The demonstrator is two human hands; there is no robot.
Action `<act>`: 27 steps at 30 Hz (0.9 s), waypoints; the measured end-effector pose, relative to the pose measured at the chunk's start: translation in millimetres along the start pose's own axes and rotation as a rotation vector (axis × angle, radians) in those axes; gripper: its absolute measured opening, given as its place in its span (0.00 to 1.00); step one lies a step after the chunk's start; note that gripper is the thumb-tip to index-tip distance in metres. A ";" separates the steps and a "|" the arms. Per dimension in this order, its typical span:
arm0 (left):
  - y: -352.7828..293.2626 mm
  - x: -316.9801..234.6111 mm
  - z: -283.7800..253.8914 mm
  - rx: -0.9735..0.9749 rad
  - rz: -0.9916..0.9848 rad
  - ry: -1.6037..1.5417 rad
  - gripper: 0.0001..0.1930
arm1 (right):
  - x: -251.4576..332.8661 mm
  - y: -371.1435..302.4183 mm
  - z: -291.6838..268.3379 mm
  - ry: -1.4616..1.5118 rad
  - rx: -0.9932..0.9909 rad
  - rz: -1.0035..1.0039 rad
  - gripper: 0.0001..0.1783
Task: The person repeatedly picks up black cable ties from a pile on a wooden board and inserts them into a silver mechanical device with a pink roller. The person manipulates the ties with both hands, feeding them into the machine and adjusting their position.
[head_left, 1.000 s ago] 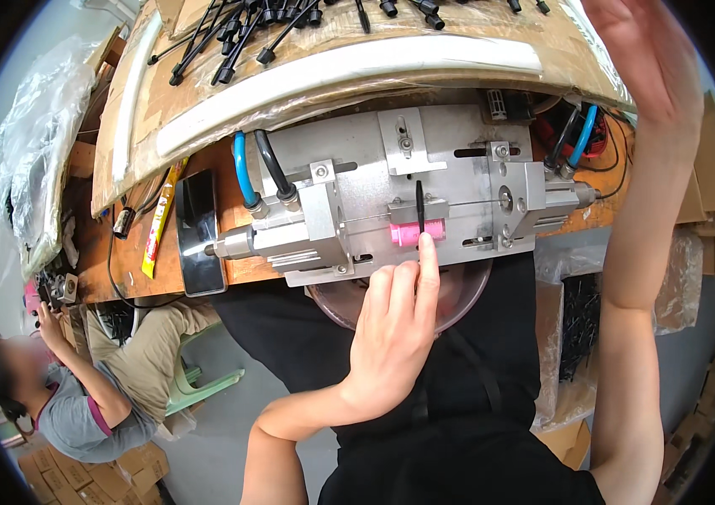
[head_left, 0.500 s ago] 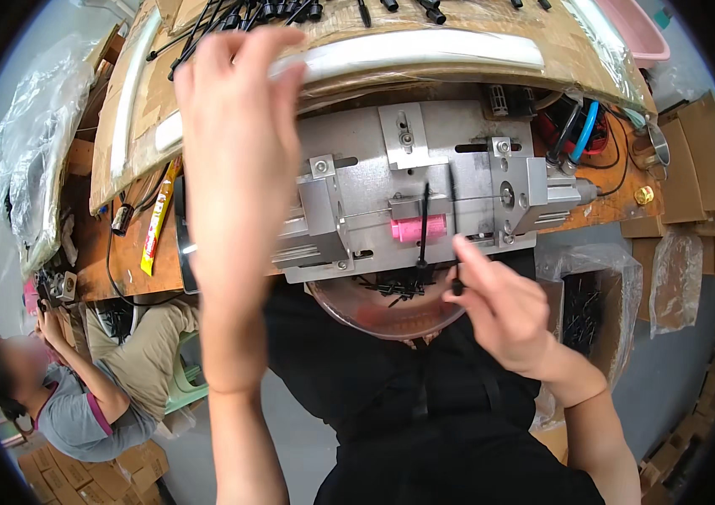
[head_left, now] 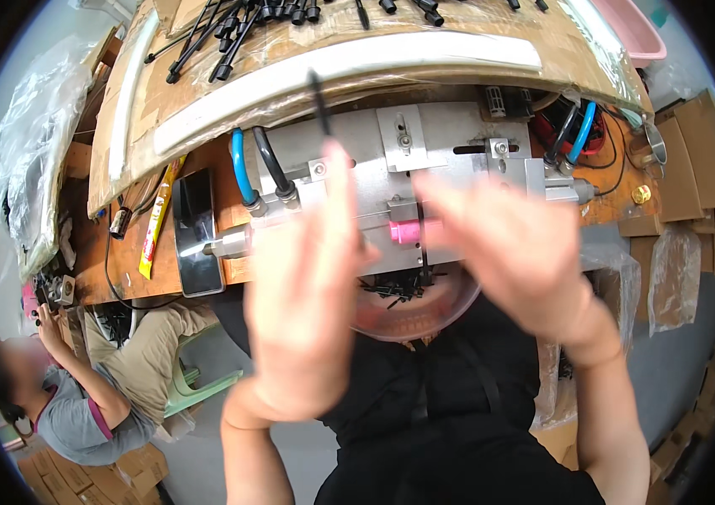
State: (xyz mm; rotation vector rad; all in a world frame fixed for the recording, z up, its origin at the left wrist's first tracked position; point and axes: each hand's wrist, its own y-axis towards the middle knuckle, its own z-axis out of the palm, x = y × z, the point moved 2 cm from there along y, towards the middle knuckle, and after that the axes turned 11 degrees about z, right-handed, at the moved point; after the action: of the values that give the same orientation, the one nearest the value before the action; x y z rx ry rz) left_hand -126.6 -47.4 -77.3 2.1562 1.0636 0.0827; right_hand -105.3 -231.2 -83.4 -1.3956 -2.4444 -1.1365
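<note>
My left hand [head_left: 307,295], blurred, is over the left part of a grey metal fixture [head_left: 374,135]. It is closed on a thin black rod [head_left: 319,99] that points up and away from its fingertips. On the right, my right hand [head_left: 521,252] has its fingertips around the fixture's centre, smeared by motion. Another black rod [head_left: 425,268] stands across a pink cylindrical part [head_left: 404,232] there, close to those fingers. Whether the right hand grips it cannot be made out. Under the fixture's front edge, a clear bowl [head_left: 425,328] holds several short black pieces.
Cardboard [head_left: 450,23] behind the fixture carries several black rods with thick ends. A phone [head_left: 197,236] and a yellow packet [head_left: 155,223] lie on the left of the wooden bench. Blue hoses [head_left: 242,168] rise beside the fixture. Another person [head_left: 79,400] sits at left.
My left hand came down and nearer from the cardboard, now with a black rod. My right hand moved up and in to the fixture's middle; the rod it held earlier no longer shows.
</note>
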 end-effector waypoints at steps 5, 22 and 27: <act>-45.7 -37.0 44.5 0.247 0.023 0.077 0.33 | -24.8 153.2 14.6 -0.543 -0.007 -0.197 0.08; 32.4 5.4 20.1 0.054 0.067 0.000 0.25 | 11.7 -41.3 -9.5 0.251 0.011 0.191 0.23; 139.2 60.7 31.9 -0.078 0.194 -0.063 0.05 | 11.0 -84.6 36.6 0.135 -0.015 0.185 0.32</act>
State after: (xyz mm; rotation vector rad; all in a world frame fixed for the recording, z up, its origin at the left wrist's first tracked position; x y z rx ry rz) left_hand 17.4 -78.3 -28.2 2.1711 0.8002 0.1426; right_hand -168.0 -224.9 -151.7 -1.4627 -2.1691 -1.1674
